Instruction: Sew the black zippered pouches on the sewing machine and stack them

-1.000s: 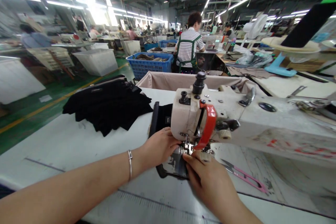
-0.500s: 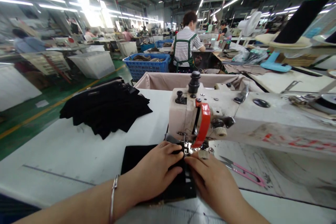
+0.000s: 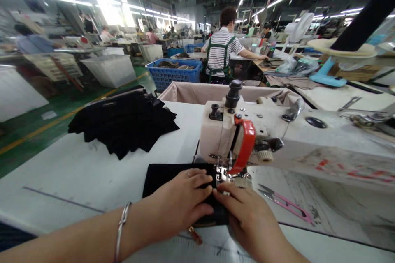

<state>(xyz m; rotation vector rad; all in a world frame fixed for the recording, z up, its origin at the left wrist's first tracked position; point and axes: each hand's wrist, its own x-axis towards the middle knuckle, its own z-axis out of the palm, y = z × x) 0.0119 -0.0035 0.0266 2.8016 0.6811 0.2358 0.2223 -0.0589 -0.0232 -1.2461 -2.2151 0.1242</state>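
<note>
A black fabric piece (image 3: 173,170) lies flat on the sewing table with its right edge at the presser foot (image 3: 222,174) of a white sewing machine (image 3: 212,135). My left hand (image 3: 183,201) rests on the fabric, fingers spread and pressing down just left of the foot. At the fabric's right edge, my right hand (image 3: 247,209) has its fingers closed on the border in front of the foot; the thumb is mostly hidden. A small coppery metal piece (image 3: 195,235) shows at the fabric's near edge below my left hand.
Pink-handled thread snips (image 3: 288,205) lie on the machine bed to the right. A stack of black pieces (image 3: 123,121) sits at the table's left. Behind the machine are a cloth-lined bin (image 3: 191,92), a blue crate (image 3: 173,77) and a person in a striped shirt (image 3: 220,51).
The fabric's near edge has moved farther from me, and the coppery piece has come into view. Both hands stay beside the foot. The person ahead has stretched an arm to the right.
</note>
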